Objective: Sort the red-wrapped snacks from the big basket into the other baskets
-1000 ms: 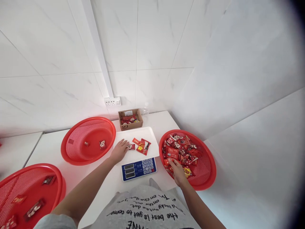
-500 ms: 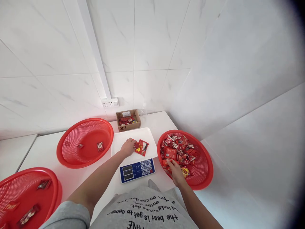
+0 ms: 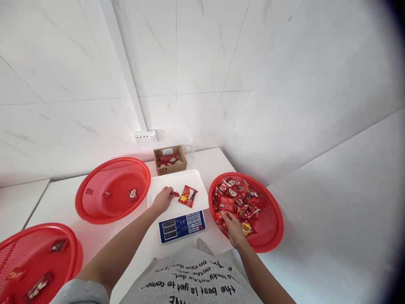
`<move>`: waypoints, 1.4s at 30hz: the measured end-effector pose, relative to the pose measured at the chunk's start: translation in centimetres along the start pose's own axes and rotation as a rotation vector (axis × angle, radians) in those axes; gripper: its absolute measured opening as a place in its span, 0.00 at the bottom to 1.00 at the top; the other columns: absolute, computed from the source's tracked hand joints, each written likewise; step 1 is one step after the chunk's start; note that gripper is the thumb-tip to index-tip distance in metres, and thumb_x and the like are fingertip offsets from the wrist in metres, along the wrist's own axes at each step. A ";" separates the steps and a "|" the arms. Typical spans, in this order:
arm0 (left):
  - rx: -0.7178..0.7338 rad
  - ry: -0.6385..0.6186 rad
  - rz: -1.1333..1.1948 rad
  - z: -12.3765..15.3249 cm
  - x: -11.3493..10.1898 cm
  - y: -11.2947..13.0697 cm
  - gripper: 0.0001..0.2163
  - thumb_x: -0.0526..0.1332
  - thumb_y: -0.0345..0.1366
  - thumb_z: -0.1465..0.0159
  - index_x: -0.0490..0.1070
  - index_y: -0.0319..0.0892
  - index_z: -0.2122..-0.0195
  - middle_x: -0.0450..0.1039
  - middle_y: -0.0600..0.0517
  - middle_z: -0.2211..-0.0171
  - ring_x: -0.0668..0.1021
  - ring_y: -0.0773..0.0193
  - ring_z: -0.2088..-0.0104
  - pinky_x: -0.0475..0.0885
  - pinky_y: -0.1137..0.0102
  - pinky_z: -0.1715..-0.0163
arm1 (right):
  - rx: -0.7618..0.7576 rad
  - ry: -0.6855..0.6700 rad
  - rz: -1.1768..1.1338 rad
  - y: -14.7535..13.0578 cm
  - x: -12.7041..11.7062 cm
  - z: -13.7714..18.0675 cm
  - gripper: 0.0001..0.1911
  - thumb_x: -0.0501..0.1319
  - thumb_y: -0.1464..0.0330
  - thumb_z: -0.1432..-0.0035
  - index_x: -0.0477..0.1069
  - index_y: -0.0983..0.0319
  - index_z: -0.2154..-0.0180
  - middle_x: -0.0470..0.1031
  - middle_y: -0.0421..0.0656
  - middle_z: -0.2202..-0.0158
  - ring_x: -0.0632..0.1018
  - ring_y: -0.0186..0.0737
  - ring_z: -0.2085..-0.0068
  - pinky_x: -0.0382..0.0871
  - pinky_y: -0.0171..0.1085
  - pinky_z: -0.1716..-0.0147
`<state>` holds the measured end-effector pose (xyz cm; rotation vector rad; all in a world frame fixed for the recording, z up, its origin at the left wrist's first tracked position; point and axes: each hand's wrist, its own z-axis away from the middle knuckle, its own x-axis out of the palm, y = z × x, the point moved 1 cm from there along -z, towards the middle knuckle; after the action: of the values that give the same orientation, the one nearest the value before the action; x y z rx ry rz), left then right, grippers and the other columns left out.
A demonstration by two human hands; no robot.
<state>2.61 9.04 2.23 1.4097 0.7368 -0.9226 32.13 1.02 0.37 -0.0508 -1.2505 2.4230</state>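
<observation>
My left hand [image 3: 162, 200] is over the white tray [image 3: 160, 182] of a weighing scale, its fingers closed on a small red packet [image 3: 174, 194] that pokes out on the right. Flat on the tray, just beyond those fingertips, lies a red snack packet [image 3: 187, 196] with a yellow and white print. My right hand [image 3: 233, 230] reaches into the right red basket [image 3: 274, 228], fingers pinched around a red packet [image 3: 226, 215] at the near side of the pile. Many red wrapped packets [image 3: 238, 194] fill that basket's left half.
Below the tray is the scale's blue keypad panel [image 3: 182, 226]. A cardboard box [image 3: 171, 169] with red packets stands behind it. To the left are a red basket [image 3: 95, 213] with few packets and another red basket [image 3: 74, 257] nearer me. A wall socket [image 3: 145, 137] sits behind.
My left hand has drawn back a little to the left, away from the flat snack packet, with the small red packet in its fingers. My right hand has hardly moved.
</observation>
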 end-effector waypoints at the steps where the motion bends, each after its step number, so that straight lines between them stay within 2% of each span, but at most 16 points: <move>1: -0.033 0.048 0.015 0.3 -0.5 -0.6 0.04 0.56 0.30 0.40 0.68 0.43 0.65 0.72 0.51 0.64 0.76 0.63 0.64 0.69 0.71 0.64 | 0.002 0.000 -0.002 0.0 0.0 0.0 0.21 0.71 0.57 0.65 0.69 0.59 0.70 0.73 0.34 0.76 0.75 0.34 0.75 0.72 0.32 0.75; 5: -0.233 0.289 0.020 1.5 -4.0 -4.0 0.07 0.53 0.33 0.37 0.66 0.39 0.60 0.72 0.45 0.63 0.75 0.56 0.60 0.69 0.64 0.60 | 0.005 -0.002 -0.021 0.0 0.0 -0.1 0.21 0.71 0.58 0.65 0.69 0.59 0.70 0.74 0.35 0.75 0.75 0.33 0.75 0.72 0.31 0.76; 8: -0.357 0.449 -0.019 2.4 -6.1 -5.8 0.14 0.52 0.31 0.38 0.62 0.35 0.51 0.67 0.36 0.52 0.70 0.47 0.50 0.66 0.54 0.54 | 0.024 0.000 -0.041 0.0 -0.2 -0.2 0.21 0.72 0.59 0.65 0.70 0.59 0.68 0.74 0.34 0.73 0.75 0.32 0.76 0.72 0.31 0.76; 10: -0.362 0.491 -0.039 2.9 -6.2 -5.7 0.18 0.53 0.30 0.39 0.60 0.33 0.47 0.60 0.32 0.44 0.62 0.43 0.43 0.59 0.49 0.47 | 0.030 -0.003 -0.044 0.1 -0.2 -0.2 0.20 0.72 0.60 0.65 0.70 0.59 0.68 0.74 0.34 0.73 0.75 0.32 0.76 0.72 0.31 0.76; 11: -0.335 0.479 -0.041 2.9 -5.7 -5.1 0.19 0.54 0.31 0.39 0.60 0.34 0.46 0.58 0.33 0.42 0.60 0.44 0.41 0.56 0.49 0.45 | 0.029 -0.004 -0.041 0.1 -0.3 -0.2 0.20 0.72 0.60 0.65 0.70 0.59 0.69 0.74 0.34 0.73 0.75 0.32 0.76 0.72 0.31 0.76; 13: -0.242 0.394 -0.019 2.7 -4.0 -3.1 0.16 0.54 0.32 0.38 0.65 0.38 0.49 0.63 0.38 0.44 0.62 0.48 0.42 0.56 0.54 0.43 | 0.021 -0.006 -0.030 0.0 -0.2 -0.1 0.19 0.71 0.61 0.65 0.70 0.59 0.69 0.73 0.34 0.75 0.75 0.32 0.76 0.72 0.31 0.76; 16: -0.112 0.198 0.049 1.6 -0.5 0.8 0.09 0.57 0.36 0.39 0.71 0.43 0.58 0.74 0.47 0.56 0.72 0.57 0.51 0.63 0.64 0.49 | 0.011 -0.001 -0.017 -0.1 -0.1 -0.1 0.18 0.71 0.60 0.65 0.69 0.59 0.71 0.72 0.34 0.76 0.75 0.33 0.75 0.72 0.31 0.76; 19: -0.114 0.092 0.101 -0.1 2.1 4.0 0.12 0.59 0.42 0.41 0.72 0.41 0.60 0.73 0.44 0.57 0.71 0.52 0.52 0.64 0.60 0.51 | 0.004 0.004 0.004 -0.2 0.1 0.0 0.18 0.71 0.60 0.64 0.69 0.59 0.71 0.73 0.35 0.76 0.75 0.34 0.75 0.72 0.31 0.75; 22: -0.151 0.013 0.179 -1.6 3.1 5.3 0.10 0.62 0.41 0.44 0.71 0.39 0.68 0.72 0.41 0.60 0.71 0.48 0.52 0.63 0.59 0.54 | -0.008 0.003 0.016 -0.1 0.2 0.0 0.19 0.70 0.59 0.64 0.69 0.59 0.69 0.73 0.35 0.75 0.75 0.34 0.75 0.72 0.32 0.75; 26: -0.172 -0.113 0.376 -2.0 2.9 5.4 0.06 0.60 0.37 0.44 0.67 0.41 0.74 0.72 0.48 0.69 0.75 0.55 0.62 0.66 0.64 0.62 | -0.034 -0.005 0.039 -0.1 0.2 0.2 0.18 0.70 0.58 0.62 0.68 0.59 0.70 0.72 0.36 0.76 0.75 0.35 0.74 0.71 0.33 0.74; 30: -0.191 -0.217 0.656 0.3 2.0 5.7 0.06 0.58 0.38 0.42 0.63 0.42 0.72 0.71 0.53 0.73 0.75 0.62 0.70 0.68 0.68 0.69 | -0.067 -0.054 0.115 -0.7 0.1 0.9 0.14 0.68 0.60 0.61 0.68 0.59 0.72 0.71 0.36 0.77 0.73 0.36 0.73 0.70 0.34 0.73; 34: -0.189 -0.276 0.920 3.4 0.3 6.4 0.09 0.60 0.40 0.44 0.63 0.42 0.68 0.72 0.52 0.70 0.75 0.65 0.70 0.70 0.69 0.69 | -0.077 -0.267 0.225 -1.7 1.0 2.1 0.11 0.66 0.63 0.59 0.65 0.60 0.77 0.70 0.37 0.78 0.71 0.33 0.74 0.67 0.33 0.73; 38: -0.158 -0.315 1.081 5.5 -1.6 7.4 0.11 0.62 0.39 0.47 0.66 0.41 0.66 0.72 0.51 0.67 0.75 0.65 0.67 0.70 0.69 0.64 | -0.053 -0.496 0.369 -2.5 3.7 4.0 0.20 0.64 0.52 0.55 0.64 0.61 0.76 0.66 0.35 0.82 0.68 0.31 0.80 0.61 0.32 0.78; 40: -0.144 -0.352 1.116 6.2 -2.4 7.8 0.12 0.65 0.40 0.48 0.69 0.40 0.66 0.73 0.50 0.67 0.75 0.64 0.67 0.69 0.68 0.63 | -0.051 -0.591 0.438 -2.9 5.4 5.0 0.24 0.63 0.47 0.57 0.67 0.62 0.74 0.66 0.35 0.81 0.68 0.31 0.80 0.62 0.33 0.78; 42: -0.140 -0.355 1.125 6.8 -3.0 8.0 0.15 0.66 0.40 0.49 0.70 0.40 0.64 0.73 0.51 0.68 0.75 0.63 0.67 0.69 0.68 0.64 | -0.065 -0.649 0.502 -3.2 6.8 6.0 0.25 0.62 0.45 0.57 0.67 0.62 0.76 0.65 0.36 0.82 0.67 0.32 0.80 0.63 0.34 0.78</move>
<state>7.50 2.11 9.09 1.2137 -0.2871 -0.1932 25.65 0.56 7.52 0.4980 -1.7594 2.9546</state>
